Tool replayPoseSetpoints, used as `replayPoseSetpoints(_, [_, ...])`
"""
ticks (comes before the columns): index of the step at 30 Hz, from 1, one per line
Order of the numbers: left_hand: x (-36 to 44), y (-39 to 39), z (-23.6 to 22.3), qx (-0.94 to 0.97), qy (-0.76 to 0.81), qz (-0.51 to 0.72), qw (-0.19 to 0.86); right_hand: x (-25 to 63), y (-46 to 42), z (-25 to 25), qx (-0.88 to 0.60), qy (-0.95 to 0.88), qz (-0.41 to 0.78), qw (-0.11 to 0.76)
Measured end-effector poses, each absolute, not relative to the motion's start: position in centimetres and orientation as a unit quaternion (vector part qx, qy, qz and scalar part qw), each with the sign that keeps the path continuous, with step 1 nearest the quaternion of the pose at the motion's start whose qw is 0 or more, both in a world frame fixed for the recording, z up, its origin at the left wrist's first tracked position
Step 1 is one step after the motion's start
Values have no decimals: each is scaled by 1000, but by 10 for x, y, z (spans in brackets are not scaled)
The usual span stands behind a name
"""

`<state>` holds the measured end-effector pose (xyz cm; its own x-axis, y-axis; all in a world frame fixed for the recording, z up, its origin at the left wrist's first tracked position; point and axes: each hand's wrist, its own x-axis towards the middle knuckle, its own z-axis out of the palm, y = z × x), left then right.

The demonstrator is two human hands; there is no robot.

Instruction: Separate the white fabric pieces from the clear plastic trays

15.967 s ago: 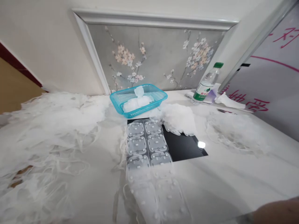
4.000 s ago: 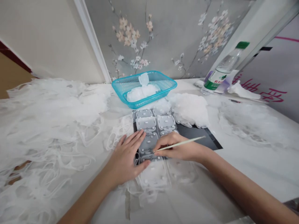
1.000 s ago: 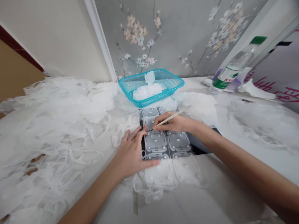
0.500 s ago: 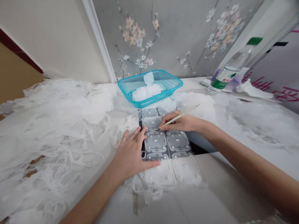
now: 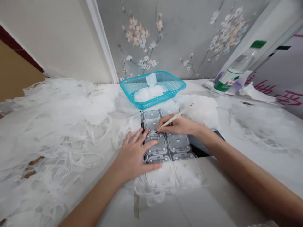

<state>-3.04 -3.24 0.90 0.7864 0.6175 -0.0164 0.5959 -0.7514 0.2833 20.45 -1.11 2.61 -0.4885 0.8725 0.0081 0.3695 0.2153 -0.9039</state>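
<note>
My right hand (image 5: pixel 174 124) pinches a slim, pale pen-like tool (image 5: pixel 176 116). Its lower tip points down at the edge of a translucent moulded piece on a sheet (image 5: pixel 178 142) of rounded rectangular pieces, but the tip is too small to make out. Spread over the sheet's left side, my left hand (image 5: pixel 133 154) rests with fingers apart and holds nothing. Its thumb lies across the frosted near part (image 5: pixel 189 173) of the sheet. The middle pieces look grey over a dark gap, with small round and oblong raised marks. My right hand partly covers the far pieces.
Behind the sheet stands a blue basket (image 5: pixel 163 100) with white translucent pieces (image 5: pixel 151 91) inside. A large heap of white stringy scraps (image 5: pixel 78 104) covers the left. More translucent sheets (image 5: pixel 201 108) lie to the right. A green-capped bottle (image 5: pixel 233 74) stands at the back right.
My right hand has shifted slightly left with the pen-like tool, whose upper end now tilts more upright. My left index finger has swung inward over the sheet.
</note>
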Motion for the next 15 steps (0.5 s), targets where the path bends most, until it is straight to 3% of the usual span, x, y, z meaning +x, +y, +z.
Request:
replayPoseSetpoints(8, [-30,-32,11,935,327,21,136,214,-24,24,-448,-777,372,241])
replayPoseSetpoints(15, [-31,-29,2,935,336,39,109,234,-67,32,-526,-699,337,346])
